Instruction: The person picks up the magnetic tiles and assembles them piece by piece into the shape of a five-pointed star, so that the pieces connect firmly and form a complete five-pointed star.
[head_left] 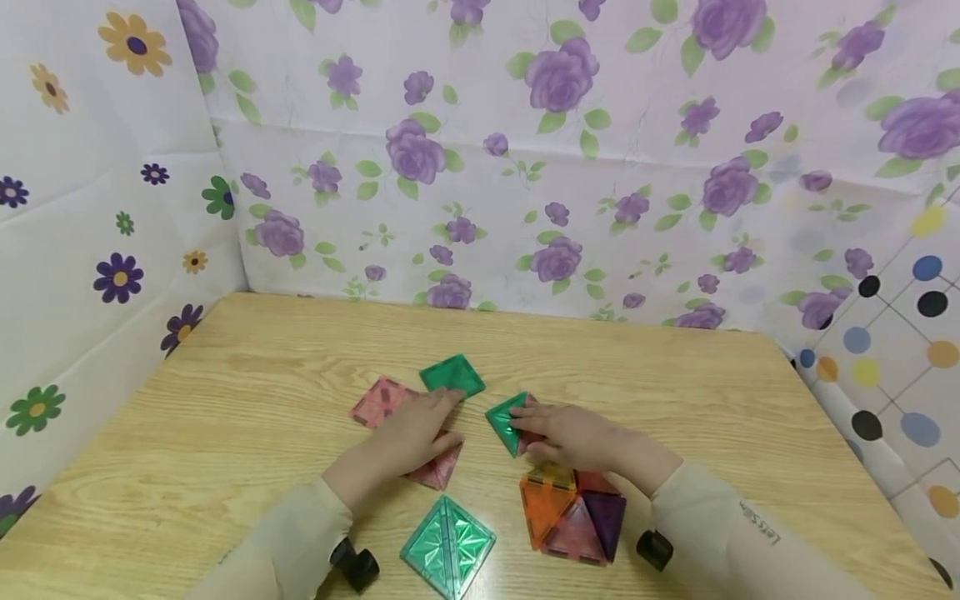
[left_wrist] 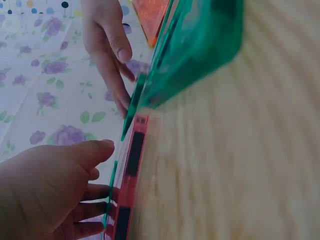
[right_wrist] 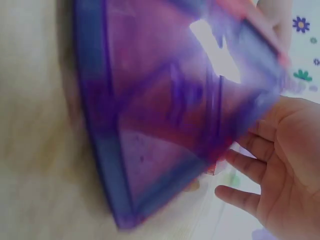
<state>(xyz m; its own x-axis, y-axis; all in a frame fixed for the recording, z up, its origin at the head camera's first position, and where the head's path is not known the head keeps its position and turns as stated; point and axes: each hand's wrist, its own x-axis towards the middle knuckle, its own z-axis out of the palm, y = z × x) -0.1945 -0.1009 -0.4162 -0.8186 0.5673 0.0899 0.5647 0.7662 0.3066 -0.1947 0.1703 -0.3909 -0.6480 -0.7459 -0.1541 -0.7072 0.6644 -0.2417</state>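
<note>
My left hand [head_left: 412,429] lies over pink magnetic tiles [head_left: 378,402], its fingertips on the near edge of a green tile [head_left: 453,375]. In the left wrist view the left hand [left_wrist: 45,185] has its thumb extended, its other fingers beside the tiles. My right hand [head_left: 573,433] rests its fingers on a small green triangle tile [head_left: 506,421] joined to a pink one, mostly covered. In the right wrist view the right hand [right_wrist: 295,155] shows spread fingers, partly hidden by a close purple triangle tile [right_wrist: 165,100].
Nearest the front edge lies a green square made of two triangle tiles [head_left: 427,542]. Right of it is a cluster of orange tiles [head_left: 546,504], pink and purple triangles, beside the right wrist. Floral cloth [head_left: 480,167] hangs behind the wooden table [head_left: 262,375].
</note>
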